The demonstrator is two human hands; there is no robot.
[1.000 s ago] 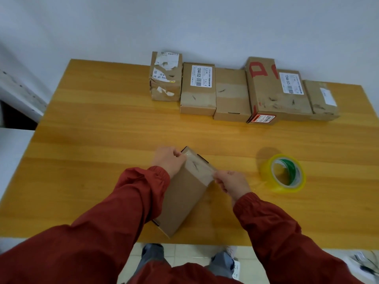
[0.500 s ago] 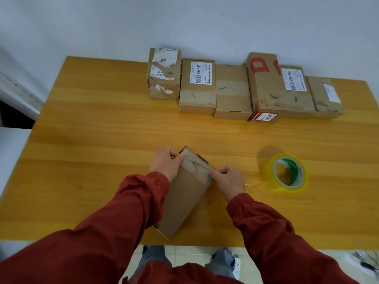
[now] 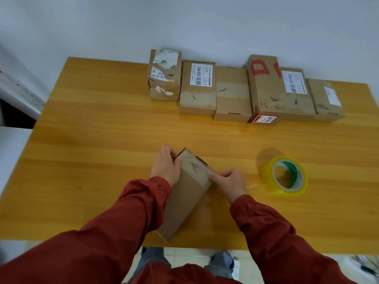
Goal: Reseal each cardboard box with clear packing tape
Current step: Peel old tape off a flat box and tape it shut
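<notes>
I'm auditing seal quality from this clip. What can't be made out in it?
Head view only:
box, near-left side: covered by left sleeve.
clear tape between right hand and tape roll: only a faint glint.
What right hand pinches: hidden by its fingers.
far boxes, label print: too small.

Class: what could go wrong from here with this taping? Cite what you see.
The box reaches the near edge of the table; pressing might slide it off. The tape strip pinched by the right hand could wrinkle. The tape roll stands on edge and may roll.
</notes>
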